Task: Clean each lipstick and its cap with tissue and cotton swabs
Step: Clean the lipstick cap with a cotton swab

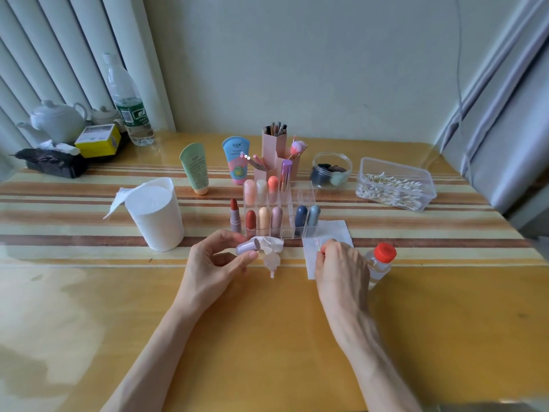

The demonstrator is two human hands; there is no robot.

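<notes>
- The fingers of the left hand were curled round a rounded lilac lipstick cap, which was held on its side just above the yellow striped counter, with its open end turned to the right.
- A crumpled white tissue was seen at the mouth of that cap, with a twisted tail hanging down towards the counter. How far it was pushed inside could not be told.
- The fingers of the right hand were closed in a pinch on a thin cotton swab, whose tip was pointed up and away from the person.
- The swab was held over a flat white tissue sheet, which was spread on the counter.
- A small clear bottle with a red cap was stood just right of the right hand and was partly hidden by it.
- An uncapped lipstick with a red bullet and lilac base was stood upright beyond the left hand, just left of a clear acrylic organiser.
- Capped lipsticks were stood upright in the organiser's compartments: pink, cream and orange behind; red, peach, lilac, dark blue and grey-blue in front.
- A tall white tissue roll was stood to the left, and a clear plastic box of cotton swabs was placed at the back right, well apart from both hands.
</notes>
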